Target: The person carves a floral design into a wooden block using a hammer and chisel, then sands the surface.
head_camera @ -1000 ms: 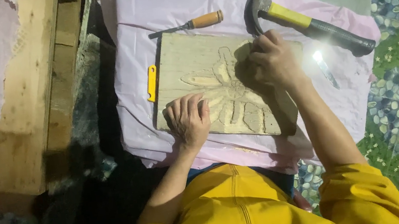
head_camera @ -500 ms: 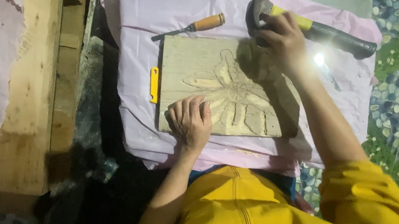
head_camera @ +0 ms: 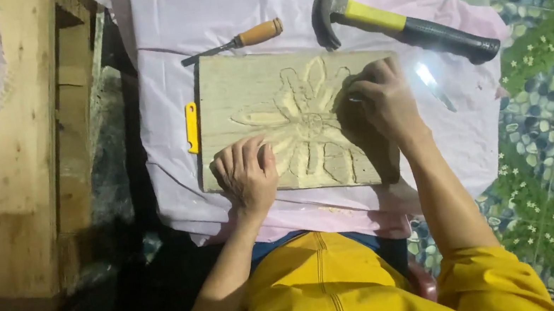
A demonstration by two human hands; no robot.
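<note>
Pink cloth (head_camera: 215, 14) covers the tabletop; wooden board (head_camera: 253, 109) with a carved flower lies at its centre. Left hand (head_camera: 246, 174) flat on the board's near-left corner, fingers together; right hand (head_camera: 384, 102) curled on its right edge, pinching a small tool, mostly hidden. Hammer (head_camera: 402, 21) beyond the board, chisel (head_camera: 237, 41) along its far edge, yellow cutter (head_camera: 193, 126) just left.

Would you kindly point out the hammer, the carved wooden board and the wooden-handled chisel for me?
hammer (head_camera: 380, 18): head view, on the yellow part of its handle.
carved wooden board (head_camera: 239, 85): head view, on its bare upper-left area.
wooden-handled chisel (head_camera: 259, 33): head view, on its wooden handle.
</note>
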